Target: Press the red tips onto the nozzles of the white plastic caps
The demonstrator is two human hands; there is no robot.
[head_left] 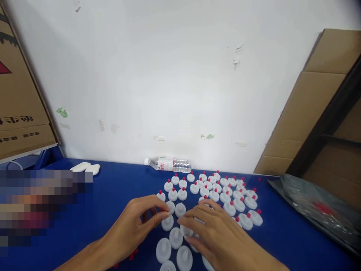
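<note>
Many round white nozzle caps stand on the blue table; the ones at the back, such as this white cap (182,194), carry red tips, while nearer ones, like this bare cap (163,250), do not. My left hand (143,214) is closed in a pinch just above a bare cap (167,223); what its fingertips hold is hidden. The thumb and fingers of my right hand (211,226) are bent around another bare white cap (186,230). Small red tips (133,254) lie beside my left wrist, partly covered by it.
A clear water bottle (169,164) lies on its side against the white wall. Two white oval objects (84,167) rest at the left. A plastic bag (318,210) with red pieces lies at the right, below cardboard (293,113). A cardboard box (25,94) stands left, above a blurred-out patch.
</note>
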